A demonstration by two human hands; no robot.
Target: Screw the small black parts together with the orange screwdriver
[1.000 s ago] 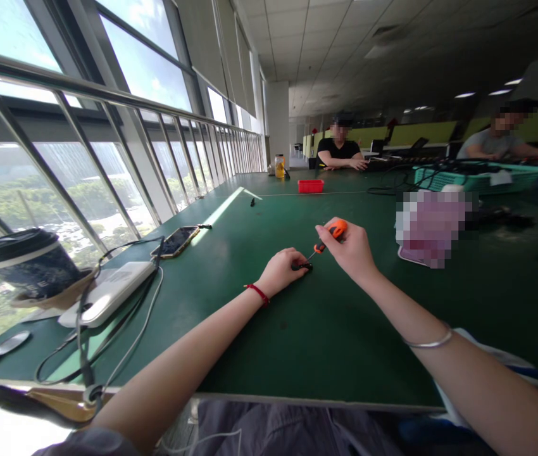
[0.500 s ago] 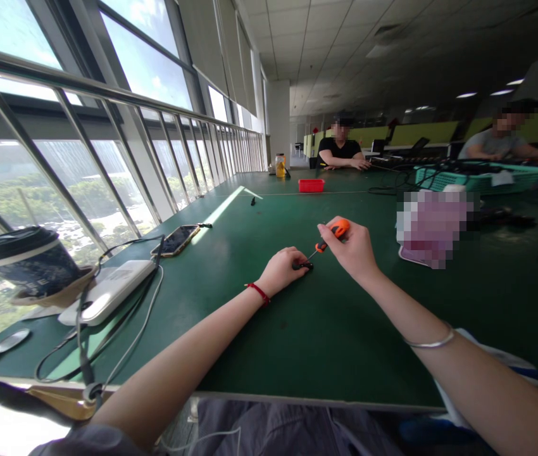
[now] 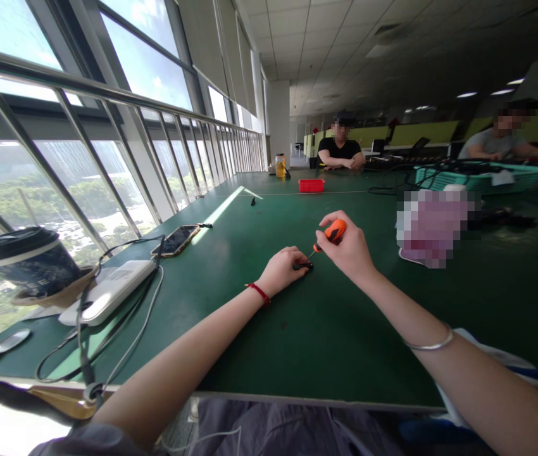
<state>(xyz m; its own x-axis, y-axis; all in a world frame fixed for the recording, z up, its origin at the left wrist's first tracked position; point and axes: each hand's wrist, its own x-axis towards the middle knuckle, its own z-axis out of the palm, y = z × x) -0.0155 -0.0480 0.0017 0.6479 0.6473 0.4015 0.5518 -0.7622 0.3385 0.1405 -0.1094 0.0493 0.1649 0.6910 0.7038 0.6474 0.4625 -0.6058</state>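
Near the middle of the green table point(image 3: 259, 342), my left hand point(image 3: 282, 269) is closed on a small black part point(image 3: 303, 266), pressing it against the tabletop. Its exact kind is too small to make out. My right hand point(image 3: 349, 247) grips the orange handle of a screwdriver point(image 3: 335, 232), thumb and fingers around it. The thin shaft slants down to the left, and its tip meets the black part beside my left fingertips. Whether the tip sits in a screw cannot be seen.
A phone point(image 3: 176, 240), a white power bank point(image 3: 119, 291) with cables and a lidded cup point(image 3: 19, 259) stand at left. Farther off are a red tray point(image 3: 311, 185), a jar point(image 3: 280, 166) and a green basket point(image 3: 478, 180). Two people sit beyond. A blurred pink object point(image 3: 433, 228) lies right.
My right hand has shifted slightly on the screwdriver, its fingers loosened and raised around the handle. The left hand and black part stay in place. The far person's arms have drawn together.
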